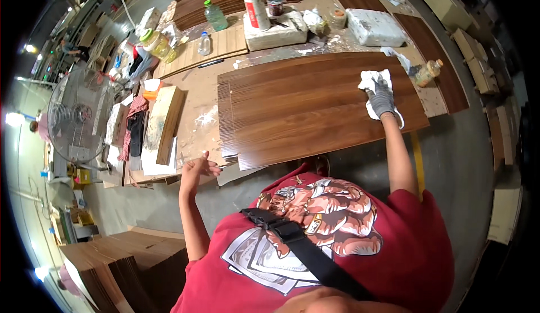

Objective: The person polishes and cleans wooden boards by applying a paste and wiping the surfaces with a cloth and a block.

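A dark brown wood-grain board (304, 110) lies on top of a stack of similar boards on the workbench. My right hand (382, 96), in a grey glove, presses a crumpled white cloth (371, 79) against the board's right part. The cloth spreads out around the fingers. My left hand (199, 169) is bare and held up beside the board's near left corner, its fingers apart. Nothing shows clearly in it, though a small thin detail by its fingertips is too small to name.
Behind the board stand a white block (275, 29) carrying a red-and-white can (256, 10), a wrapped block (375, 27) and a green-capped bottle (214, 16). Another bottle (428, 73) is right of the board. A wood block (163, 124) and a fan (81, 113) are at left; stacked cardboard (121, 262) stands behind me.
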`<action>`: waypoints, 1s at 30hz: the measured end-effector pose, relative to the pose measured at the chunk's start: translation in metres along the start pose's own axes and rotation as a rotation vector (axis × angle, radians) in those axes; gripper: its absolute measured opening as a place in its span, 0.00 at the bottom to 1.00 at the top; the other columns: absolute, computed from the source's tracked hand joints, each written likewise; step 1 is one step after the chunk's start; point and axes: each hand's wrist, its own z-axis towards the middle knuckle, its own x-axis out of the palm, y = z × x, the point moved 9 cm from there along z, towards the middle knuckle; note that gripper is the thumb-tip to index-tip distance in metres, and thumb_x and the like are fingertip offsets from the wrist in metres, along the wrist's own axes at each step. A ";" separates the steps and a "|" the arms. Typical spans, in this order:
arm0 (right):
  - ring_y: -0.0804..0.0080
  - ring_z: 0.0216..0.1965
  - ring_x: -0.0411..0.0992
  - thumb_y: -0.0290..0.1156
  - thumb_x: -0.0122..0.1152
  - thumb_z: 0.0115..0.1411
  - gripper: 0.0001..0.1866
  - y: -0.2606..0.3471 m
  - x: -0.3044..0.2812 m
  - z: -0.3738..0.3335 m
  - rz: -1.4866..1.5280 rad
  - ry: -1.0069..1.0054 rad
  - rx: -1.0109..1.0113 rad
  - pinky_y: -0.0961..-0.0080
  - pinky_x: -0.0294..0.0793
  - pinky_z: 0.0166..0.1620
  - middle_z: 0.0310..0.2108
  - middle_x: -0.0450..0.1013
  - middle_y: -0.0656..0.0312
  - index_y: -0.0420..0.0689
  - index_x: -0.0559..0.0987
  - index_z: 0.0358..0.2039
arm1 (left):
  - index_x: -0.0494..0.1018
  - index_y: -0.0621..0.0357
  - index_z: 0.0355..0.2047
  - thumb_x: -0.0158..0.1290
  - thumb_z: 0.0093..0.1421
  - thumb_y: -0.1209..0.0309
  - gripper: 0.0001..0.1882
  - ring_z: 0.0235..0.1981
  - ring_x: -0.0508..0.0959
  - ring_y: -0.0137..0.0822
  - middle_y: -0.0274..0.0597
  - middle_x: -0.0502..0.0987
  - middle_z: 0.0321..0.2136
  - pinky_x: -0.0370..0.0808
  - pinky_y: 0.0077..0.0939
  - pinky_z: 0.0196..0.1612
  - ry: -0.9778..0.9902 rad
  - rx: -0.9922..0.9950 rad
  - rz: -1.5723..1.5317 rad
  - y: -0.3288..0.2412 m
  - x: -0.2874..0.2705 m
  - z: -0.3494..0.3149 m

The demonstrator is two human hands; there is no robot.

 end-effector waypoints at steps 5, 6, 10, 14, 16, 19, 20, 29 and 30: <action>0.64 0.48 0.71 0.36 0.54 0.64 0.18 0.131 0.005 0.030 1.095 -0.010 0.461 0.72 0.71 0.53 0.44 0.71 0.57 0.41 0.69 0.50 | 0.78 0.68 0.33 0.45 0.69 0.57 0.23 0.30 0.83 0.35 0.50 0.83 0.29 0.75 0.23 0.38 0.013 0.216 -0.003 -0.050 0.021 0.042; 0.58 0.53 0.68 0.39 0.55 0.63 0.21 0.184 -0.033 0.047 1.241 0.088 0.327 0.68 0.67 0.57 0.49 0.70 0.52 0.39 0.70 0.51 | 0.78 0.68 0.35 0.44 0.70 0.58 0.23 0.34 0.82 0.34 0.50 0.83 0.30 0.75 0.24 0.41 0.035 0.295 -0.054 -0.057 0.031 0.052; 0.55 0.67 0.54 0.40 0.61 0.50 0.25 0.352 -0.096 0.017 0.841 0.196 -0.393 0.58 0.52 0.67 0.62 0.63 0.56 0.54 0.76 0.51 | 0.76 0.69 0.48 0.44 0.70 0.60 0.22 0.49 0.77 0.32 0.49 0.80 0.44 0.66 0.27 0.57 0.137 0.414 0.018 -0.093 0.083 0.081; 0.58 0.69 0.52 0.40 0.65 0.48 0.29 0.320 -0.073 0.009 0.883 0.558 -0.305 0.60 0.47 0.69 0.65 0.60 0.59 0.64 0.76 0.54 | 0.65 0.67 0.60 0.43 0.70 0.59 0.26 0.67 0.58 0.43 0.54 0.61 0.64 0.52 0.33 0.67 0.061 0.480 0.308 -0.049 0.094 0.126; 0.55 0.65 0.57 0.42 0.60 0.52 0.27 0.234 -0.037 -0.024 0.582 0.174 -0.040 0.59 0.51 0.68 0.62 0.63 0.59 0.57 0.75 0.55 | 0.58 0.61 0.65 0.40 0.70 0.55 0.30 0.71 0.46 0.48 0.57 0.49 0.69 0.40 0.42 0.70 0.028 0.487 0.677 -0.040 0.110 0.134; 0.64 0.62 0.61 0.33 0.47 0.59 0.19 0.069 -0.020 -0.053 1.019 0.142 0.721 0.68 0.57 0.65 0.58 0.66 0.59 0.48 0.74 0.52 | 0.53 0.59 0.67 0.39 0.70 0.53 0.32 0.71 0.44 0.48 0.55 0.46 0.69 0.37 0.46 0.70 -0.156 0.535 1.005 -0.045 0.113 0.118; 0.62 0.62 0.61 0.35 0.45 0.61 0.20 0.008 -0.017 -0.081 0.672 0.076 0.604 0.67 0.56 0.66 0.57 0.67 0.58 0.48 0.73 0.53 | 0.51 0.59 0.68 0.37 0.69 0.52 0.33 0.71 0.45 0.48 0.55 0.47 0.69 0.39 0.46 0.70 -0.203 0.535 1.131 -0.057 0.126 0.113; 0.69 0.48 0.72 0.25 0.56 0.58 0.20 -0.257 -0.022 -0.248 1.034 -0.441 1.195 0.72 0.70 0.53 0.46 0.76 0.57 0.39 0.74 0.52 | 0.51 0.61 0.68 0.34 0.69 0.49 0.35 0.71 0.46 0.50 0.57 0.48 0.69 0.38 0.47 0.70 -0.317 0.422 1.107 -0.053 0.122 0.118; 0.67 0.48 0.72 0.24 0.53 0.60 0.18 -0.273 -0.036 -0.259 1.046 -0.566 1.178 0.71 0.69 0.54 0.47 0.76 0.58 0.39 0.74 0.52 | 0.51 0.62 0.68 0.34 0.69 0.49 0.35 0.71 0.46 0.50 0.58 0.48 0.69 0.37 0.48 0.70 -0.365 0.386 1.113 -0.052 0.117 0.121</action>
